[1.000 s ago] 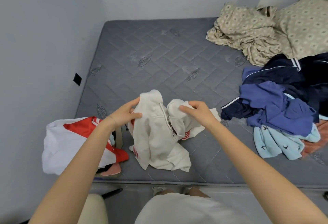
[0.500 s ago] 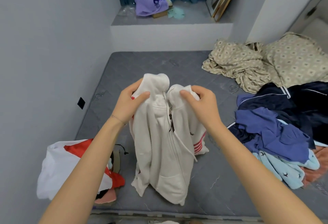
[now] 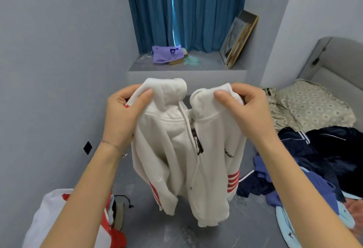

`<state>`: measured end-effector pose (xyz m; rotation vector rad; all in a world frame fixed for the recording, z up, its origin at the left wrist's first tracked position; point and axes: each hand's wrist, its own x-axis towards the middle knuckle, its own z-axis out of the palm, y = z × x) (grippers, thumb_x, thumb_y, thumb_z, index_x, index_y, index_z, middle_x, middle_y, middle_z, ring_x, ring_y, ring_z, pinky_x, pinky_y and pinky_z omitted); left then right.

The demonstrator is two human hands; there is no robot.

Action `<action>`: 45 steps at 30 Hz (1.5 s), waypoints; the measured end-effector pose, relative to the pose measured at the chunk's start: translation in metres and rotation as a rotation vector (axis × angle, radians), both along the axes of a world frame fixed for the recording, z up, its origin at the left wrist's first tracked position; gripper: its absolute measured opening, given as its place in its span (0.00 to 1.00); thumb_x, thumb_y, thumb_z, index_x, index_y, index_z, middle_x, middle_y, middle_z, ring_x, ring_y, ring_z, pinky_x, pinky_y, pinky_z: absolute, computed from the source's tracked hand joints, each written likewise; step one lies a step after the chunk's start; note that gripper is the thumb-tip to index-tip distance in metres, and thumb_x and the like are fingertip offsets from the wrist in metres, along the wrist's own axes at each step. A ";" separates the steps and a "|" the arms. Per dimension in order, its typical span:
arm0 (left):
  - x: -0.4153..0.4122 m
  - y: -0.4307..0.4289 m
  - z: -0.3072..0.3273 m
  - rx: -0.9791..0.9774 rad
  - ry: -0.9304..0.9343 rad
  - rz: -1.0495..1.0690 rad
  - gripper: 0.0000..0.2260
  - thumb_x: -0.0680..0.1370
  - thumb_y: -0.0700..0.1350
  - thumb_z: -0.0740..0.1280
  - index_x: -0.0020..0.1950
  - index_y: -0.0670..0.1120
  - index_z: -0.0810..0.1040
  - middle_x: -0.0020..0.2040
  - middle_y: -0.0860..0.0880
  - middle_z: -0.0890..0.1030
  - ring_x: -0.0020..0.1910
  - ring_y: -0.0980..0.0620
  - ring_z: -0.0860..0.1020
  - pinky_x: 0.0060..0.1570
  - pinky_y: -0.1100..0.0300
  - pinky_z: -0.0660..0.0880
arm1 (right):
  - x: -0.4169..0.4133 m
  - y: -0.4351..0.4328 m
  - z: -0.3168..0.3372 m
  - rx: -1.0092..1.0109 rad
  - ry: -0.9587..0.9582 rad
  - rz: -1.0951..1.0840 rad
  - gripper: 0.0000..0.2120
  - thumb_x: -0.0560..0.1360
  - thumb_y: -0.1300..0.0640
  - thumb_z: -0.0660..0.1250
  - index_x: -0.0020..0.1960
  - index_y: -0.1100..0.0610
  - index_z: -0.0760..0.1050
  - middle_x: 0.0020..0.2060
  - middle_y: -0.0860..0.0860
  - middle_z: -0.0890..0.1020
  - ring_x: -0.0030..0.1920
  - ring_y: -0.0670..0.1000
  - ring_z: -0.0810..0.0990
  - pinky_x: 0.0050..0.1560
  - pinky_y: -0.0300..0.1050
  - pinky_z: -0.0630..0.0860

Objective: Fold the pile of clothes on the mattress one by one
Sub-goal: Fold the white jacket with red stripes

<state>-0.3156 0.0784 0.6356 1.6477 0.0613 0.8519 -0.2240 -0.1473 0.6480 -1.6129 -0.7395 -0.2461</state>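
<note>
Your left hand and right hand each have their grip clamped on one side of the white hoodie near its collar, thumbs in front. It hangs over the grey mattress. The clothes pile lies to your right.

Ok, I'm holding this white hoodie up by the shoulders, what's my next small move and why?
Probably lay the white hoodie flat on the bare mattress in front of you. Your left hand and right hand each pinch a shoulder, so it hangs bunched and creased; it likely needs spreading out before any fold.
</note>
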 end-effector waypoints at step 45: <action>0.174 0.106 -0.561 0.316 1.207 -0.030 0.25 0.81 0.48 0.62 0.77 0.51 0.59 0.77 0.46 0.59 0.76 0.49 0.58 0.74 0.48 0.55 | 0.213 0.072 -0.526 -1.172 0.402 -0.173 0.31 0.76 0.42 0.66 0.75 0.51 0.64 0.75 0.56 0.63 0.76 0.58 0.57 0.74 0.53 0.52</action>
